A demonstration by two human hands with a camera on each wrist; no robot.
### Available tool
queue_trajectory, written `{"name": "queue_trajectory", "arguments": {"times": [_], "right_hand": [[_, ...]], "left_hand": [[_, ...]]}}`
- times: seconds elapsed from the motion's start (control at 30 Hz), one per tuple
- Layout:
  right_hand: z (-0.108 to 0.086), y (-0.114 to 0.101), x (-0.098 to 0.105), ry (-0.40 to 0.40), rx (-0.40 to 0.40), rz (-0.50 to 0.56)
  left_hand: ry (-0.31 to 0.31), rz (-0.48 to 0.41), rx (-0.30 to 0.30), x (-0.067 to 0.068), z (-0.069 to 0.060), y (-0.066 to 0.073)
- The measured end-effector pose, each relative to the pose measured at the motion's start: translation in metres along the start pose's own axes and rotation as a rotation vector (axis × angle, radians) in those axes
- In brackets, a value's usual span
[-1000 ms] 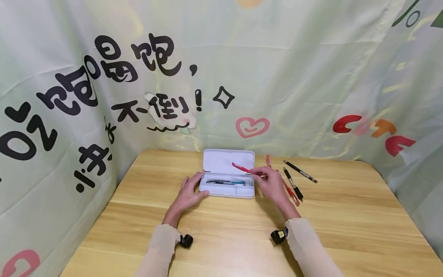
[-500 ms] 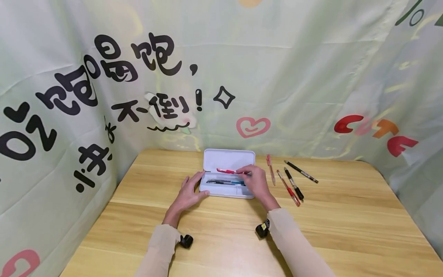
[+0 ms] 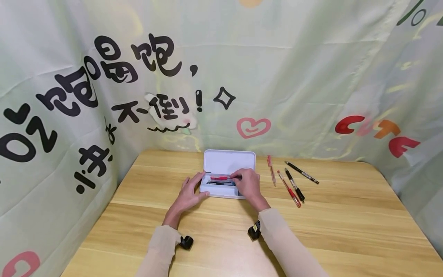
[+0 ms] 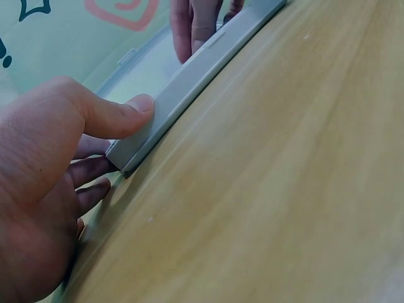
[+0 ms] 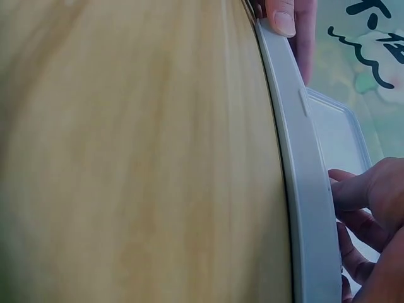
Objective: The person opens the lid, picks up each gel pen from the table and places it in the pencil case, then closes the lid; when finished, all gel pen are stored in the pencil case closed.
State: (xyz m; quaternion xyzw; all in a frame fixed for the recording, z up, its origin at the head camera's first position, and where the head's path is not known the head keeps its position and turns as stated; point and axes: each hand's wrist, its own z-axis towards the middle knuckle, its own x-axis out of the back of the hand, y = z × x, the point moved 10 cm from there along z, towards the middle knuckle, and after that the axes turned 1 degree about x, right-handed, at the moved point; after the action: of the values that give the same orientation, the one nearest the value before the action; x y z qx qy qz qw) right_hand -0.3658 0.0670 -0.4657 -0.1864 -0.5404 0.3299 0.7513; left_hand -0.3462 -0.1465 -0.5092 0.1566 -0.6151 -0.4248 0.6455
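A white pencil case (image 3: 218, 194) lies with its lid raised at the back of the wooden table. My left hand (image 3: 188, 194) holds the case's left end; in the left wrist view the thumb (image 4: 120, 118) lies on its front edge, with the fingers round the end. My right hand (image 3: 250, 185) pinches a red pen (image 3: 219, 178) inside the case's long compartment, behind several dark pens (image 3: 220, 184). The pen's right end is hidden by the fingers. The case's wall (image 5: 309, 189) hides the pens from the right wrist view.
Right of the case lie a pink-red pen (image 3: 271, 171), a red pen (image 3: 289, 189), a black pen (image 3: 295, 185) and another black pen (image 3: 302, 172). A printed curtain (image 3: 294, 77) hangs directly behind the table (image 3: 221, 246).
My right hand has carried the red pen leftward and down from the case's right side into its compartment. My left hand has stayed at the case's left end.
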Motion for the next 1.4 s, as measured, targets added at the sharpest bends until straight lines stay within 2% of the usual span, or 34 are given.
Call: {"name": "queue_trajectory", "arguments": {"times": [0.27,0.47,0.8,1.1,1.4], "right_hand": [[-0.002,0.003,0.003,-0.014,-0.012,0.054],[-0.006,0.010,0.019,-0.003,-0.052,0.156],[-0.020,0.028,0.066,0.043,-0.091,0.182],[-0.039,0.058,0.110,0.095,-0.123,0.177],[-0.063,0.086,0.147,0.109,-0.133,0.129]], "left_hand": [[-0.007,0.000,0.025,-0.001,0.001,-0.001],[-0.006,-0.005,0.025,-0.001,0.001,-0.001],[0.011,-0.001,0.001,0.001,0.000,0.001],[0.009,-0.013,0.002,0.001,0.000,0.003],[0.009,-0.017,0.009,0.000,0.000,0.003]]}}
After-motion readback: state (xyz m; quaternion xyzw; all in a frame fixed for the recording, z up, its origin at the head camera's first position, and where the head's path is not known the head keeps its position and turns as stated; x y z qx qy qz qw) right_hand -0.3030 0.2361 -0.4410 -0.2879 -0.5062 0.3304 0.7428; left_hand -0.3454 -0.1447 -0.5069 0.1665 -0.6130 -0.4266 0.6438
